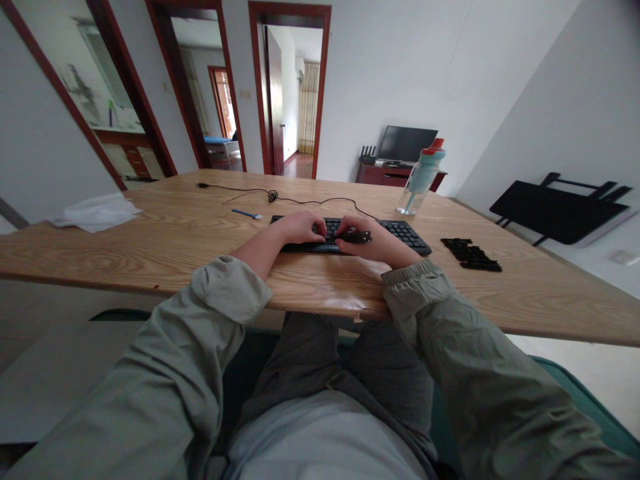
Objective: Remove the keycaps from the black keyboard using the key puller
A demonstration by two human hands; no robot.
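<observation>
A black keyboard [407, 235] lies on the wooden table in front of me, its middle partly covered by my hands. My left hand [301, 228] rests on its left part, fingers curled against the keys and frame. Around a short, dark, glossy pen-like tool [356, 237] the fingers of my right hand [367, 235] are closed. The tool's tip points left toward the keys near my left fingers, and its exact kind is unclear. Loose black keycaps [470, 255] lie in rows right of the keyboard. A small blue brush [247, 214] with pale bristles lies beyond my left hand.
The keyboard's black cable [310, 201], partly bundled, runs across the back of the table [200, 233]. A clear bottle with a red and teal top [421, 179] stands behind the keyboard. White crumpled paper or plastic [97, 212] lies at far left.
</observation>
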